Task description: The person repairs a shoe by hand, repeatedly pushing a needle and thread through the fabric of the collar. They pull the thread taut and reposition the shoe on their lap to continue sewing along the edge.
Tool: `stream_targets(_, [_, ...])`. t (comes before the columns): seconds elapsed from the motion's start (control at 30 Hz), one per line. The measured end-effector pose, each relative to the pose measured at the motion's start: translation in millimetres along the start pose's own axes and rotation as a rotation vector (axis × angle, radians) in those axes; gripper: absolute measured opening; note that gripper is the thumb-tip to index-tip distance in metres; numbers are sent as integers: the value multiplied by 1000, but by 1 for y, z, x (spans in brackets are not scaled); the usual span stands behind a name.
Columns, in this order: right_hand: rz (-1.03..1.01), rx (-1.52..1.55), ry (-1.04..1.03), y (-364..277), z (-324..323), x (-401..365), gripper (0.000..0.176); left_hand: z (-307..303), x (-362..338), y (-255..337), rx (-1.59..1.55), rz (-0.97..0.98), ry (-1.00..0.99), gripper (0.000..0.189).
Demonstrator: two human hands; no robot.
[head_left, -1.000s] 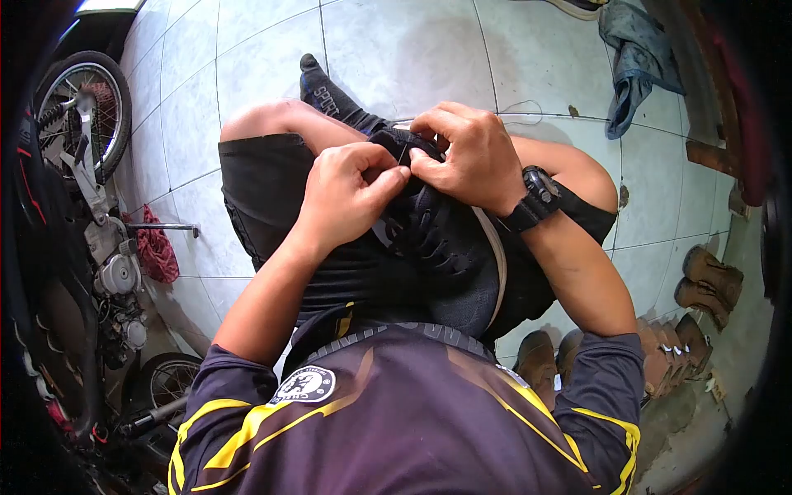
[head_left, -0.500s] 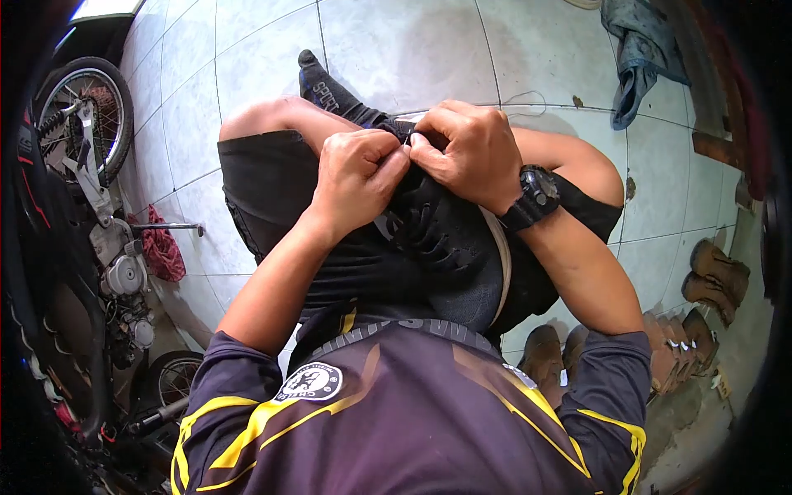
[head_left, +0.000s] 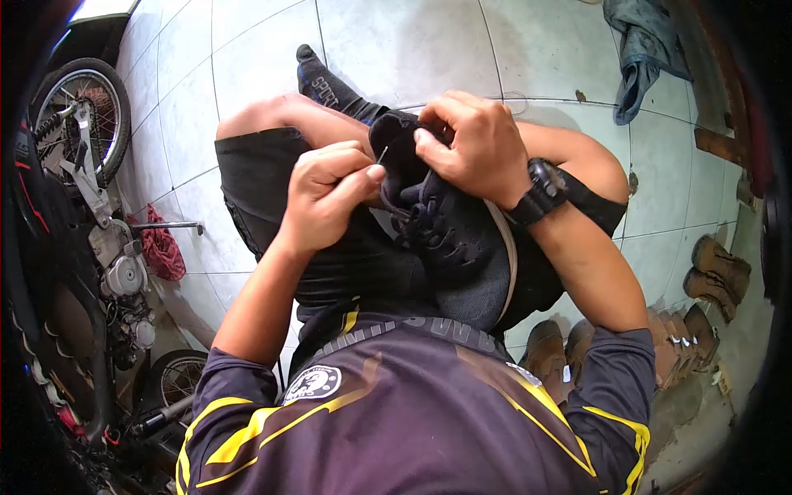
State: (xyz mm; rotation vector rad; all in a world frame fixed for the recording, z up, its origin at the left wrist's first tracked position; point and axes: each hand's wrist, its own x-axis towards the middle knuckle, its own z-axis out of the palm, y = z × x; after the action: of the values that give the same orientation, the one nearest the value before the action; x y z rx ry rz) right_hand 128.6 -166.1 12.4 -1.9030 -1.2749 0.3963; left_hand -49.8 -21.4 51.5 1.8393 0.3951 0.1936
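Note:
A black shoe (head_left: pixel 466 260) with black laces lies across my lap, its toe toward my belly and its collar away from me. My right hand (head_left: pixel 478 153), with a black watch at the wrist, pinches the upper edge of the shoe near its opening. Just left of the opening, my left hand (head_left: pixel 330 190) is closed in a pinch on a thin needle (head_left: pixel 382 154), whose tip points up and away from me. Any thread on the needle is too fine to make out.
A motorcycle (head_left: pixel 107 214) stands at the left, a red cloth (head_left: pixel 161 247) near it. Blue jeans fabric (head_left: pixel 648 58) lies at the upper right. Brown shoes (head_left: pixel 718 272) sit at the right, with more beside my right elbow. A socked foot (head_left: pixel 330 87) extends beyond my hands.
My left hand has drawn back from my right hand, toward the left and slightly down, with the needle now showing. More of the shoe's opening is visible between the hands.

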Motion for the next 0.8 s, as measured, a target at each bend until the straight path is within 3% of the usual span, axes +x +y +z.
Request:
stream_targets(0.13, [44,174,-155,15,-19,14,34,-13,-8,16,-340,18,23,26])
stream_targets(0.2, [38,186,-238,20,-38,22,53,-19,-13,19,-442,30,49,32])
stream_targets(0.33, [88,349,-460,32,-90,40,32,-33,-26,33,-825,92,73,36])
stream_targets(0.43, [114,470,-512,24,-138,51,36,-53,-39,45,-947,212,21,43])
stream_targets(0.5, [193,615,-356,26,-164,49,39,-70,-52,61,-922,147,22,42])
stream_targets(0.53, [179,871,-342,31,-174,53,48,-78,-59,68,-912,127,30,43])
stream_targets(0.57, [176,864,-345,32,-180,50,48,-84,-64,71,-910,138,71,43])
stream_targets(0.63, [298,1385,-166,6,-187,50,30,-94,-77,75,-813,199,177,45])
stream_targets(0.7, [198,1396,-168,33,-179,44,38,-110,-85,81,-792,227,129,44])
stream_targets(0.77, [114,1105,-84,26,-171,40,54,-112,-88,85,-773,250,175,43])
stream_targets(0.8, [97,1147,-179,30,-170,38,58,-111,-87,88,-765,255,145,42])
